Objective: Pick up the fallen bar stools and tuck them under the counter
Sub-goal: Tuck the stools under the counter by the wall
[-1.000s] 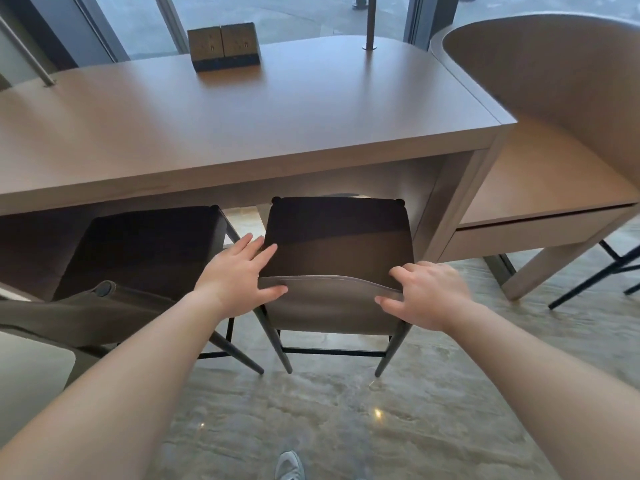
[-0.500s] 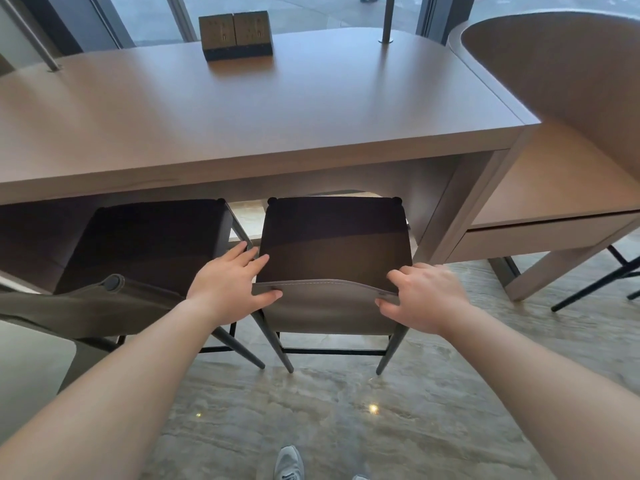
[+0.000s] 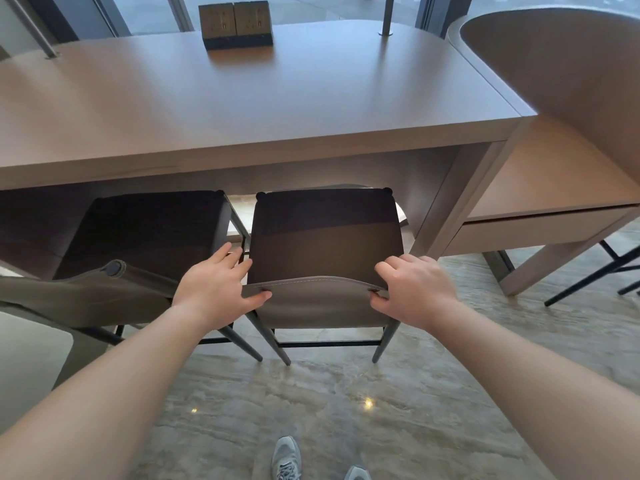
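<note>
A dark-seated bar stool [image 3: 325, 237] with a low grey backrest stands upright at the counter [image 3: 242, 109], its seat front just under the counter's edge. My left hand [image 3: 214, 289] grips the backrest's left end, thumb on the outer face. My right hand [image 3: 415, 289] grips the right end the same way. A second stool [image 3: 145, 230] stands upright to the left, its seat partly beneath the counter.
A double socket box [image 3: 235, 24] sits at the counter's back, with thin metal posts [image 3: 386, 15] beside it. A lower curved bench [image 3: 554, 188] adjoins on the right, black legs under it. My shoes [image 3: 287, 459] show on the marble floor.
Both hands stay on the backrest. The stool has moved a little further toward the counter, and my view has shifted closer and slightly left.
</note>
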`<state>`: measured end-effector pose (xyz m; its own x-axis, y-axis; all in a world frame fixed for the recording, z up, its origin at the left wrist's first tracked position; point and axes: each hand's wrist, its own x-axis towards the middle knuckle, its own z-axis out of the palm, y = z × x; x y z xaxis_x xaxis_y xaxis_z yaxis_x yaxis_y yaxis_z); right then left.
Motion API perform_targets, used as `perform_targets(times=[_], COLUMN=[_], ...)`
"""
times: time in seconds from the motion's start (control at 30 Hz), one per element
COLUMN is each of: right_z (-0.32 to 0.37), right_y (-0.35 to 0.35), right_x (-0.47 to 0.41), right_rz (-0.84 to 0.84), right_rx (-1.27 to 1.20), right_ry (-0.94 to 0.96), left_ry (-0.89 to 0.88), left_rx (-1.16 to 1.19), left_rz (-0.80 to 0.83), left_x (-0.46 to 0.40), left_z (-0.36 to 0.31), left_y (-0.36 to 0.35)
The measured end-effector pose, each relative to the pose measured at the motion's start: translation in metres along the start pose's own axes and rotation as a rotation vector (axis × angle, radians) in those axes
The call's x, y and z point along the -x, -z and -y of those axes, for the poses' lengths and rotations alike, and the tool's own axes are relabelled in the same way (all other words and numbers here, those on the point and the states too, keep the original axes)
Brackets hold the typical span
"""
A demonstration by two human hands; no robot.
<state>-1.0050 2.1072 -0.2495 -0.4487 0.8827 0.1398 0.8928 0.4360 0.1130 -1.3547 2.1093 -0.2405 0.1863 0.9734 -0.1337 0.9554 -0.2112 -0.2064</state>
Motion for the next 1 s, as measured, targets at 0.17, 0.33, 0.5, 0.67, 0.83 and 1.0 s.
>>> perform_targets(times=[0.17, 0.33, 0.5, 0.67, 0.83, 1.0], right_z=[0.001, -0.005, -0.009, -0.022, -0.035, -0.046], right_y=[0.001, 0.000, -0.004, -0.009, -0.016, -0.023], right_x=[-0.019, -0.039, -0.052, -0.060, -0.065, -0.068], right_rz=[0.036, 0.058, 0.039, 0.043, 0.023, 0.008], right_rx=[0.029, 0.070, 0.070, 0.058, 0.078, 0.074], right_ry=[0.064, 0.089, 0.107, 0.124, 0.149, 0.127], left_ry=[0.063, 0.124, 0.145, 0.162, 0.163, 0.151], left_rx=[0.001, 0.036, 0.046, 0.058, 0.055, 0.035], left_rz=[0.014, 0.027, 0.023, 0.042, 0.040, 0.023], left_x=[0.014, 0.017, 0.012, 0.001, -0.008, -0.021], left_z=[0.005, 0.002, 0.004, 0.000, -0.007, -0.013], left_y=[-0.005, -0.006, -0.007, -0.008, -0.007, -0.005])
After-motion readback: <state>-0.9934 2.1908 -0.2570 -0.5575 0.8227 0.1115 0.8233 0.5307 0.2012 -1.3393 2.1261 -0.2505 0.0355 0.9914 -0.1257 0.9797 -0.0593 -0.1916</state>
